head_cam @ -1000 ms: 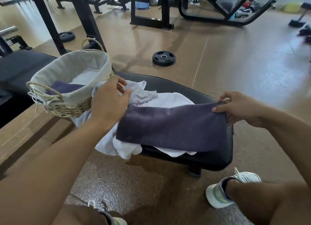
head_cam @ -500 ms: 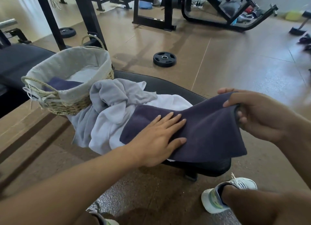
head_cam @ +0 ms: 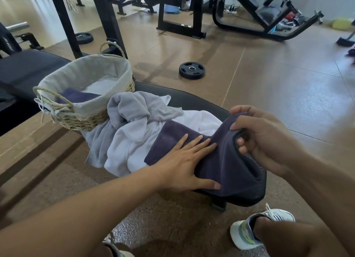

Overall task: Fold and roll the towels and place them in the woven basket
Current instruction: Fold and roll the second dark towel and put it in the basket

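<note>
A dark purple towel (head_cam: pixel 226 164) lies folded across the end of a black padded bench (head_cam: pixel 194 101). My left hand (head_cam: pixel 184 160) presses flat on its left half with straight fingers. My right hand (head_cam: pixel 257 139) grips the towel's right end and curls it over toward the left. Under and behind it lie a white towel (head_cam: pixel 132 151) and a grey towel (head_cam: pixel 132 106) in a loose heap. The woven basket (head_cam: pixel 86 118) with a pale cloth liner stands on the bench to the left, holding a purple towel (head_cam: pixel 76 96) and a white one.
A black weight plate (head_cam: pixel 192 70) lies on the brown floor beyond the bench. Black gym frames (head_cam: pixel 180 26) stand at the back and left. My white shoe (head_cam: pixel 257 229) is on the floor at lower right.
My left hand left the heap by the basket and came down flat on the purple towel. My right hand lifted the towel's right end and is curling it leftward.
</note>
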Tool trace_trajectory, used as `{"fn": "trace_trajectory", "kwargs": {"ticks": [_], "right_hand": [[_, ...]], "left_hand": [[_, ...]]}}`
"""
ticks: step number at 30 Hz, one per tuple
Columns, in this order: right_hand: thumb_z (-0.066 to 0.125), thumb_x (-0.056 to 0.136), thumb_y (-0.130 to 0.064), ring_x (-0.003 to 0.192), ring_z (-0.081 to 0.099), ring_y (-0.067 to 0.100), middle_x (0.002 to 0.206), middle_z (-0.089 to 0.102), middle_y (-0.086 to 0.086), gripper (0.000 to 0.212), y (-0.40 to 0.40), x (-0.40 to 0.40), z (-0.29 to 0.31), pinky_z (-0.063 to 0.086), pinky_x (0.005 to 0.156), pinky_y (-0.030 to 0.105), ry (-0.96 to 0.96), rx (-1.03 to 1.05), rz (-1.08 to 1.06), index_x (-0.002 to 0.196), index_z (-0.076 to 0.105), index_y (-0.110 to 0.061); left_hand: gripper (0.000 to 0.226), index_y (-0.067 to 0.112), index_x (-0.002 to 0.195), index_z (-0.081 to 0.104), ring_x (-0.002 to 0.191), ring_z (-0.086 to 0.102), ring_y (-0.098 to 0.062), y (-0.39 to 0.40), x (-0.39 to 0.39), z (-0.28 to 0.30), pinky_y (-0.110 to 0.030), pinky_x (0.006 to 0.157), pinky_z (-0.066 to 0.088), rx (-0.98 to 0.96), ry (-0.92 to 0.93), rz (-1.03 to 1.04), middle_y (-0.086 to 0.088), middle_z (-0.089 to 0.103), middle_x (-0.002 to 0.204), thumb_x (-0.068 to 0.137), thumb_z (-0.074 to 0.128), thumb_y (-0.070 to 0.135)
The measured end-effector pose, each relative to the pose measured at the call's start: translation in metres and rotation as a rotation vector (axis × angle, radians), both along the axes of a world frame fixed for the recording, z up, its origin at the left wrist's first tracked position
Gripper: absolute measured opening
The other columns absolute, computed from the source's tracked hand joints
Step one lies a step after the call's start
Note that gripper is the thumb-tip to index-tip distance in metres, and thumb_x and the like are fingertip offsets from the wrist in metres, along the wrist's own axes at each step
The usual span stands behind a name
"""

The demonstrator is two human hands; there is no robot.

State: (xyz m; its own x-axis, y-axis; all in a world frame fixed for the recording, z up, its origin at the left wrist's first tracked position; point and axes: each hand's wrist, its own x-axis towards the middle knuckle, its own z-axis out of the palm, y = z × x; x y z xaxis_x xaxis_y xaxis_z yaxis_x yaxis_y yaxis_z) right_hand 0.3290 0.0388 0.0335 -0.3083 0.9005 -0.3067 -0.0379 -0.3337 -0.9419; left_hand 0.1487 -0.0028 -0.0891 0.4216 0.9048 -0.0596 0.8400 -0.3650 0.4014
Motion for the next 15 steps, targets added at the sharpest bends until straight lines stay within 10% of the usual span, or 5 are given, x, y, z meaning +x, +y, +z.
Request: {"fn": "trace_trajectory", "kwargs": {"ticks": [7,15], "right_hand": [[0.056,0.093,0.008,0.044,0.058,0.019,0.06,0.055,0.007,0.021,-0.002,-0.032,-0.007,0.054,0.043,0.024,0.106,-0.022,0.02,0.105,0.056,-0.009],[0.058,0.092,0.008,0.046,0.062,0.019,0.063,0.05,0.007,0.018,0.01,-0.083,-0.031,0.064,0.072,0.037,0.133,-0.103,0.08,0.1,0.052,-0.007]], "left_hand": [[0.011,0.01,0.097,0.076,0.094,0.073,-0.016,0.016,-0.023,0.035,-0.043,0.094,0.056,0.005,-0.973,0.562,-0.005,0.078,0.097,0.093,0.069,0.016],[0.067,0.012,0.1,0.07,0.068,0.066,-0.017,-0.023,-0.065,0.089,-0.034,0.06,0.057,-0.545,-1.054,0.702,-0.004,0.068,0.077,0.075,0.066,0.074]]}}
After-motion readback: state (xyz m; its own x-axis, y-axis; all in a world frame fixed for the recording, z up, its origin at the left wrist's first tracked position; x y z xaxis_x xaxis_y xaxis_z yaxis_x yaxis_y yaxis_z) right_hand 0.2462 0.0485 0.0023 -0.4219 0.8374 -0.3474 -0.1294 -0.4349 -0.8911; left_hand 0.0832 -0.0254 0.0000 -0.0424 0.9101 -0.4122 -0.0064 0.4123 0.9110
